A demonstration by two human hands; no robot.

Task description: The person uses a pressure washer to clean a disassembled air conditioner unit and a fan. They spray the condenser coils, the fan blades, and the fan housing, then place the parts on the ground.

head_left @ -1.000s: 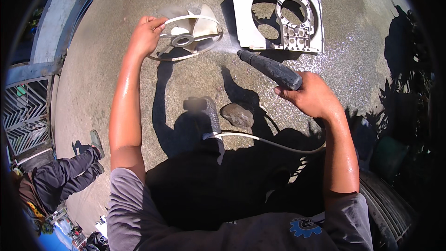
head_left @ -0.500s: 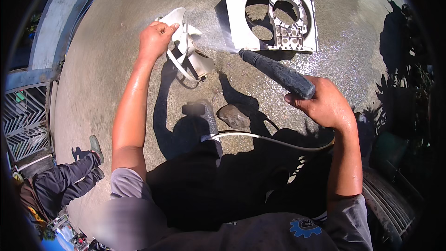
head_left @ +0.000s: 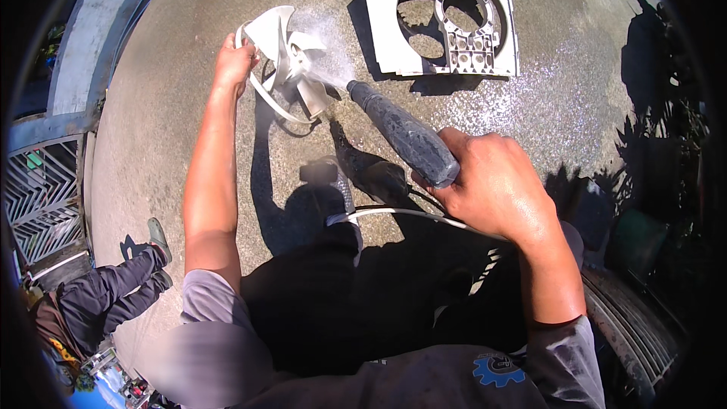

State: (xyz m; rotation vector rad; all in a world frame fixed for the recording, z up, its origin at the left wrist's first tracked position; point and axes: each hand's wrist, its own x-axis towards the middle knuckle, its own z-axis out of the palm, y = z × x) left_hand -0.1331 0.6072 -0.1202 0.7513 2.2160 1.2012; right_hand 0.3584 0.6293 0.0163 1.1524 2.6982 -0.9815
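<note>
My left hand [head_left: 233,65] is closed on the outer ring of a white plastic fan blade wheel [head_left: 289,57], held tilted above the wet concrete. My right hand [head_left: 492,182] grips a dark, worn spray wand [head_left: 405,132], its fingers partly hidden behind the handle. From the wand's tip a fan of water hits the blades near the hub and breaks into mist. A pale hose [head_left: 409,213] runs below the right hand. The white plastic fan shroud [head_left: 382,23], with a round opening and motor mount, lies beyond the wand.
A stone [head_left: 382,180] sits in my shadow near my shoe. At the lower left are another person's legs [head_left: 106,295] and a metal gate [head_left: 45,197]. Along the right stand dark plants [head_left: 674,113] and a slatted object [head_left: 628,326].
The wand has moved left, closer to the fan wheel, and the spray now strikes its blades. My left hand has shifted slightly left, with the wheel turned to show more of its hub.
</note>
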